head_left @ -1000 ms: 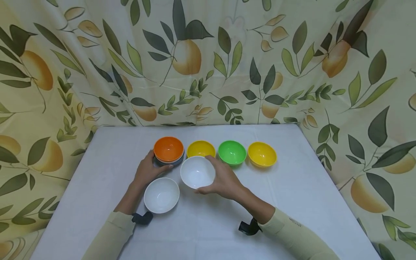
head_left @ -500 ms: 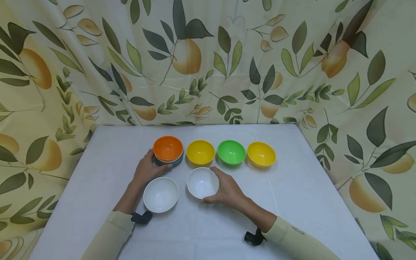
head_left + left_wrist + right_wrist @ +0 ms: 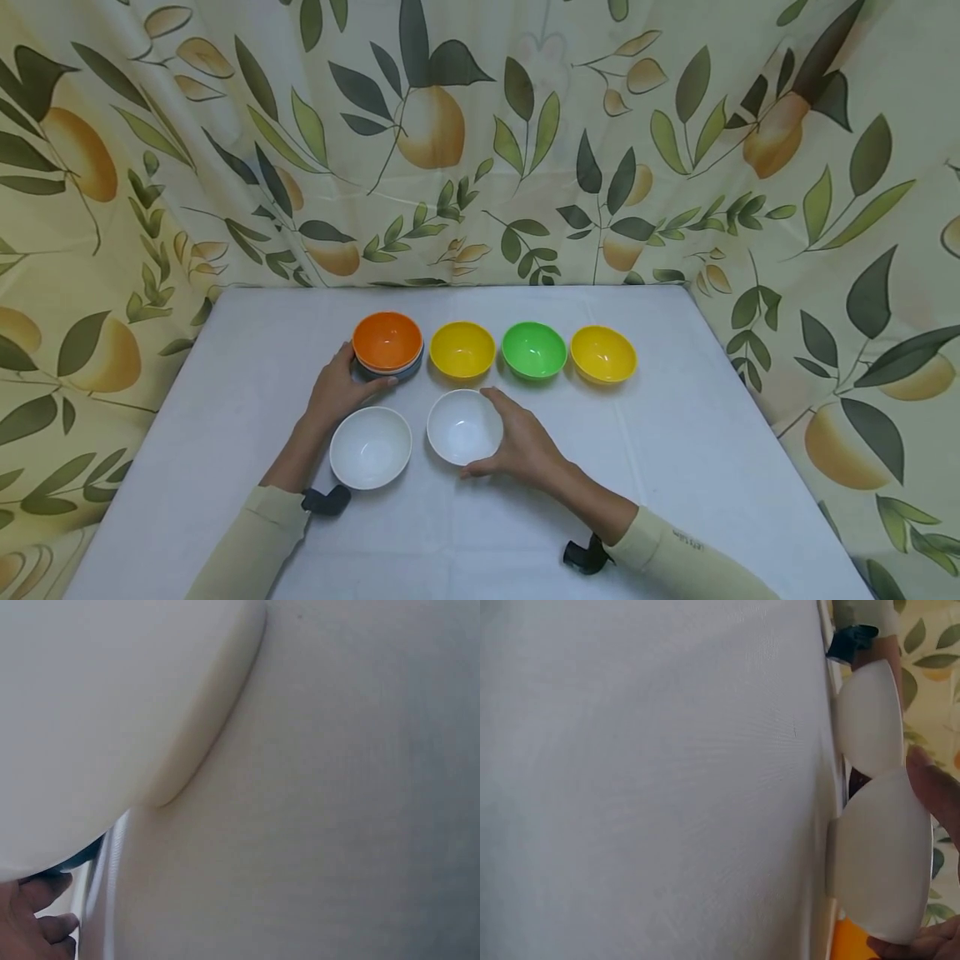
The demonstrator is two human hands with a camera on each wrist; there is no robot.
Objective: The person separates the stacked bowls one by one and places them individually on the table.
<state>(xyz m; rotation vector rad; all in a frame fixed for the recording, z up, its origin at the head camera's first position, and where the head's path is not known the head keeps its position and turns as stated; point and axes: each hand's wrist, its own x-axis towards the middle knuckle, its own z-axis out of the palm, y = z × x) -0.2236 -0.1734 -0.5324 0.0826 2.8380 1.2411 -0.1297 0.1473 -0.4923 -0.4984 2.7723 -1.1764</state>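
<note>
The left hand [image 3: 335, 390] has its grip round the blue bowl [image 3: 407, 372] beneath the orange bowl [image 3: 387, 340]; a tug could topple the latter. The right hand [image 3: 528, 443] pinches a white bowl [image 3: 463, 427], in front and right of the orange bowl; swung left, it might knock the other white bowl [image 3: 371, 447].

White bowl [image 3: 463, 427] — glossy, mouth up, right hand [image 3: 523, 442] gripping its right side, nearer the camera and right of nested stack [image 3: 389, 353]. Stack — orange bowl [image 3: 387, 340] on top, grey-blue bowl [image 3: 409, 373] lowest, left hand [image 3: 341, 390] gripping front-left.
</note>
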